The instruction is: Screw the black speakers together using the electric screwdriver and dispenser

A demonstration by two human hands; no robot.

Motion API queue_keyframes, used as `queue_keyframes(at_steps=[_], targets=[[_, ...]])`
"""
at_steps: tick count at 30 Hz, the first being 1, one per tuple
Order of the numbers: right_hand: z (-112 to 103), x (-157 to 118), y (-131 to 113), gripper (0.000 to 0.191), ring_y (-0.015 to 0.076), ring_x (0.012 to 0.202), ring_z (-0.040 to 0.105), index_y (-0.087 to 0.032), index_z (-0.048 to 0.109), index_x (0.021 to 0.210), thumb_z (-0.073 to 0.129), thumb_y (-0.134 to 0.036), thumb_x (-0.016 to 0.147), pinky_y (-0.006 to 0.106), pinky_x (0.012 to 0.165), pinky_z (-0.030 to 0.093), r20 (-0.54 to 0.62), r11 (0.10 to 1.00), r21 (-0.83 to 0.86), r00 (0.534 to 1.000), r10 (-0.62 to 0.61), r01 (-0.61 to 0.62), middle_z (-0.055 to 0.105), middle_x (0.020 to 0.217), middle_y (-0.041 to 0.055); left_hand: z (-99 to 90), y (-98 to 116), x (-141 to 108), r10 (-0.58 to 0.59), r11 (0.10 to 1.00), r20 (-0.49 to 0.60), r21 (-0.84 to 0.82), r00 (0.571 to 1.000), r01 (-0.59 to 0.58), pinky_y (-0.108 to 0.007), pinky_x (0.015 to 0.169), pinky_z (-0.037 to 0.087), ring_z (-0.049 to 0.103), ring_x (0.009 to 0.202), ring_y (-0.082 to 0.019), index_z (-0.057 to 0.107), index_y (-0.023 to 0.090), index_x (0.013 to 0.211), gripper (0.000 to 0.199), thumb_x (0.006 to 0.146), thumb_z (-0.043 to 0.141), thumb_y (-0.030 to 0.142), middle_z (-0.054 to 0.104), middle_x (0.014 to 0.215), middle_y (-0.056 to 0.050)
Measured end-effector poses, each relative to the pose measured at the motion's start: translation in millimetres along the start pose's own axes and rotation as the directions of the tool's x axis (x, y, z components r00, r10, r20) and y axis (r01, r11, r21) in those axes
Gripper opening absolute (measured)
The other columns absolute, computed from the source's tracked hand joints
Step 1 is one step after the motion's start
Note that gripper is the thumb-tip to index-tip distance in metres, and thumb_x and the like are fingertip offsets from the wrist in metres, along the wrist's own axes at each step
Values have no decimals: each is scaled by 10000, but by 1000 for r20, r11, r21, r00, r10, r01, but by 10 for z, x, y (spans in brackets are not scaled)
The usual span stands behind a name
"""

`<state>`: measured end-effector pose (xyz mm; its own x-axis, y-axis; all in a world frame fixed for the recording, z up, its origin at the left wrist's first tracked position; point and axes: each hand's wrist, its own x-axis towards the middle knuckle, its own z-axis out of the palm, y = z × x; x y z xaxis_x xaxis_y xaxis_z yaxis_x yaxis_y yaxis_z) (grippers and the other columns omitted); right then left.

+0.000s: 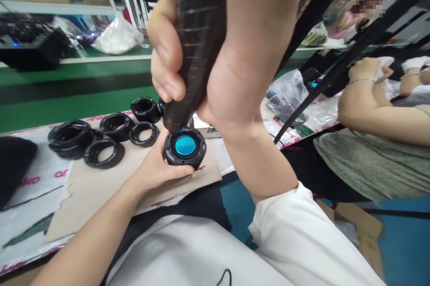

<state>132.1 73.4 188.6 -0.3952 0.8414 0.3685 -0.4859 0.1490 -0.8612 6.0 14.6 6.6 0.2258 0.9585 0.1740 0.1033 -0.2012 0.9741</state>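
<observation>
White sleeve (295,232) nearest; the right hand's (218,93) fingers close around a black screwdriver (198,40), its tip against a round black housing (184,149) with a blue centre. Left hand (156,165) fingers curl, gripping the housing above cardboard (83,205) on the table (40,192); black rings (104,151) lie toward its left end.

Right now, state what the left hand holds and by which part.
The left hand holds a round black housing with a blue centre by its rim, from below.
</observation>
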Motion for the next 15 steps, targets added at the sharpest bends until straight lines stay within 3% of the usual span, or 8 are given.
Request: queue_keyframes(at_steps=[2,6,9,11,13,15], targets=[[11,-100,-49,643,111,348,376,-260,393,910,349,-895,998,240,370,362,86,999,-29,996,-29,32,410,444,-95,10,20,2,-19,1000,9,-25,1000,19,-535,1082,637,728,1298,-416,558,220,1439,1015,619,1024,595,743,1396,-162],[23,-202,-45,636,91,386,370,-269,372,927,437,-899,980,216,403,381,77,986,-125,992,-100,109,427,469,-116,9,20,7,-43,997,9,-59,999,43,-532,1076,648,743,1286,-412,559,223,1442,1019,611,1032,575,754,1389,-159],[51,-154,-23,467,97,386,351,-256,388,897,199,-593,1160,210,414,367,112,992,-118,993,-26,40,401,461,-91,0,5,13,-15,999,6,-36,1000,15,-534,1101,636,727,1321,-414,538,221,1459,1036,617,1029,573,738,1422,-168],[55,-111,-28,506,105,368,345,-249,416,883,28,-391,1175,212,410,337,148,996,-86,989,7,6,398,464,-73,-6,-4,16,9,1000,8,-18,1000,-9,-540,1118,625,712,1346,-419,538,217,1459,1038,619,1025,584,723,1444,-175],[40,-85,-30,540,110,359,354,-241,434,881,-10,-353,1168,213,411,324,162,999,-47,987,-17,25,427,476,-63,-11,-10,14,15,1000,13,-12,1000,-15,-550,1135,613,695,1368,-423,540,219,1467,1049,616,1023,598,710,1463,-178],[15,-74,8,452,110,367,359,-242,434,913,106,-400,1182,209,412,332,160,996,-29,984,-76,81,443,475,-76,-14,-17,9,1,1000,15,-16,1000,0,-563,1138,610,693,1367,-427,551,228,1463,1046,611,1025,607,714,1456,-171]])
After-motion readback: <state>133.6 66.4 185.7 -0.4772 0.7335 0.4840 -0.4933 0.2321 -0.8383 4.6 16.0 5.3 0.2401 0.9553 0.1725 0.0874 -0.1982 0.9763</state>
